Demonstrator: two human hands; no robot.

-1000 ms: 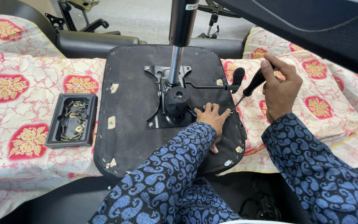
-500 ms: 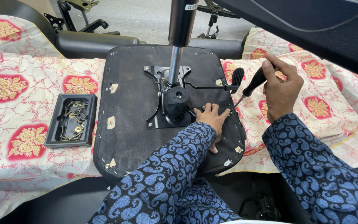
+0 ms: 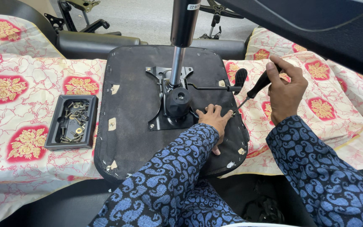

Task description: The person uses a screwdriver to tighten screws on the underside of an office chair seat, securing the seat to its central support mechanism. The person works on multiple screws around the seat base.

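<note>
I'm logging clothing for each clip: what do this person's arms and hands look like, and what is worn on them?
Both arms wear long sleeves of dark navy cloth printed all over with a lighter blue paisley pattern, left sleeve and right sleeve alike. The cuffs end at the wrists. The left hand and right hand are bare: no gloves, and no rings or watch visible.

The upturned chair seat point(image 3: 148, 126) lies on the cloth-covered worktop point(image 3: 22, 109), with the metal plate point(image 3: 169, 96) and gas column point(image 3: 181, 38) on its middle, the parts tray point(image 3: 55, 138) to its left, the lever point(image 3: 227, 84) toward its right edge.
</note>
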